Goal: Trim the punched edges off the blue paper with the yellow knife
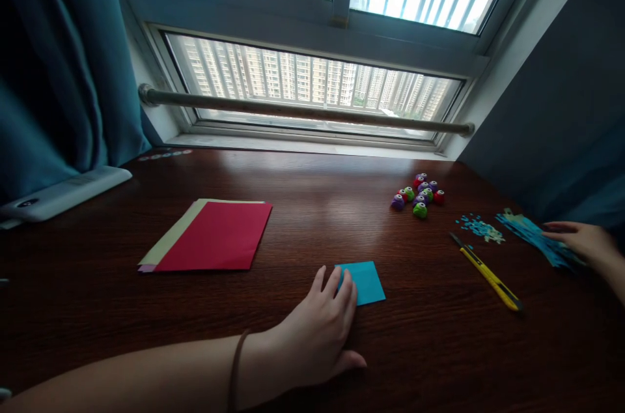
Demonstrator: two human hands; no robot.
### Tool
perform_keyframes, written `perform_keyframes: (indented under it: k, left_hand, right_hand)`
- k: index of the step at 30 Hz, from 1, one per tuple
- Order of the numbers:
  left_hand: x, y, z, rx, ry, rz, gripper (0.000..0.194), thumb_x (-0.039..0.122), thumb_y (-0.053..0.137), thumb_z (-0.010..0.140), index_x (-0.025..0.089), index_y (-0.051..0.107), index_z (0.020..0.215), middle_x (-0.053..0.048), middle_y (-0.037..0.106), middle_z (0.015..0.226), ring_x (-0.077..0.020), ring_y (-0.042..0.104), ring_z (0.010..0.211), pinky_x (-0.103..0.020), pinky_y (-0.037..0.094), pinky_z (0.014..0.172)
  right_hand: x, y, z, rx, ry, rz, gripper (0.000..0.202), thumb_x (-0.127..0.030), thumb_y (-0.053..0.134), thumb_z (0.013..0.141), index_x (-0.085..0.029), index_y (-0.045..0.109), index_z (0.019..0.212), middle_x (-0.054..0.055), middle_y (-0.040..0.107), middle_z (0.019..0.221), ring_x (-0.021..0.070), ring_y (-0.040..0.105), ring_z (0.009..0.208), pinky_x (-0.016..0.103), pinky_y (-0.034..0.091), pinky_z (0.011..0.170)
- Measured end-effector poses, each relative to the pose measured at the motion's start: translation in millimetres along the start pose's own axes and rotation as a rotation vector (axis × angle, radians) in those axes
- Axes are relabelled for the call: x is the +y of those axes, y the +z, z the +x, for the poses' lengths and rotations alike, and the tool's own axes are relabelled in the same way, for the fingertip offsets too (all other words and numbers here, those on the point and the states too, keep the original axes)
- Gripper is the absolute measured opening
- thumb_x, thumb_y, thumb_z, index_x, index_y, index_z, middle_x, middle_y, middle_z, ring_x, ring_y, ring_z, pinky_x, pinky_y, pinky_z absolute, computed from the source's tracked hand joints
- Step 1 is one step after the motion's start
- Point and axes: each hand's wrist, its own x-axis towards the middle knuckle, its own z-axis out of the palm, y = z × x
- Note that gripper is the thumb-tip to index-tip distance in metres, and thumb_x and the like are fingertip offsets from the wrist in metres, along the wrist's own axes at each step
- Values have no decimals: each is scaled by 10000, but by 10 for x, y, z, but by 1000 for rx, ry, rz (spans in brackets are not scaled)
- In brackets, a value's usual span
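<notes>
My left hand [319,328] lies on the table with its fingers spread, the fingertips over the left edge of a small blue paper square [367,283]. At the right edge of the view, my right hand [583,243] touches a pile of blue paper strips [534,237]; its fingers are partly apart, and whether they grip a strip cannot be made out. Left of the strips lie small blue and pale paper bits [481,228]. A yellow and black cutter knife [491,278] rests between the blue square and the strips, its tip toward the paper bits.
Red and pale green paper sheets [215,237] are stacked at left on the brown table [312,204]. Several small purple, red and green balls with eyes [420,195] sit at the back right. A white device [68,191] lies by the blue curtain. A window rail [303,110] crosses behind.
</notes>
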Motion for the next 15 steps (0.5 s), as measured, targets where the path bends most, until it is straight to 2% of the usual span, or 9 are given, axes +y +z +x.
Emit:
perform_keyframes:
  k: [2, 4, 6, 9, 12, 15]
  left_hand:
    - [1, -9, -2, -2, -3, -16, 818, 660, 216, 838, -1, 331, 1305, -278, 359, 1324, -417, 299, 1236, -569, 252, 991]
    - [-1, -20, -2, -3, -4, -32, 815, 656, 206, 841, 0, 322, 1311, -277, 350, 1332, -417, 292, 1243, -572, 246, 998]
    - [-4, -28, 0, -9, -2, -47, 807, 648, 201, 847, 0, 315, 1315, -276, 337, 1343, -420, 286, 1248, -571, 249, 1001]
    - [-21, -46, -5, -23, -4, -64, 806, 648, 216, 847, 6, 303, 1325, -275, 316, 1361, -417, 278, 1257, -561, 265, 1005]
    - [-67, -100, -10, -45, 9, -88, 861, 689, 237, 817, 4, 277, 1337, -274, 278, 1383, -399, 231, 1289, -547, 239, 1038]
    - [-149, -173, 73, -34, 30, -198, 885, 708, 291, 792, 23, 254, 1351, -260, 192, 1421, -372, 118, 1329, -527, 190, 1072]
  right_hand:
    - [-128, 148, -22, -47, 34, -30, 262, -81, 827, 369, -104, 692, 592, 173, 565, 526, 279, 527, 569, 525, 328, 667]
    - [-313, 389, -84, -63, 5, 42, 260, -196, 793, 526, -136, 714, 767, 194, 632, 724, 286, 562, 702, 473, 358, 724]
    - [-538, 713, -151, -87, -40, 175, 252, -270, 671, 708, -141, 689, 924, 191, 641, 931, 251, 588, 834, 381, 402, 772]
    - [-889, 1261, -182, -173, -106, 368, 297, -294, 567, 805, -133, 643, 1043, 155, 602, 1103, 208, 562, 1015, 285, 405, 872]
    - [-1172, 1725, -120, -237, -112, 496, 380, -388, 470, 864, -124, 613, 1098, 143, 563, 1179, 217, 504, 1122, 328, 349, 978]
    - [-1336, 2024, -44, -298, -64, 582, 522, -489, 290, 911, -134, 560, 1181, 141, 515, 1242, 239, 444, 1189, 431, 290, 1021]
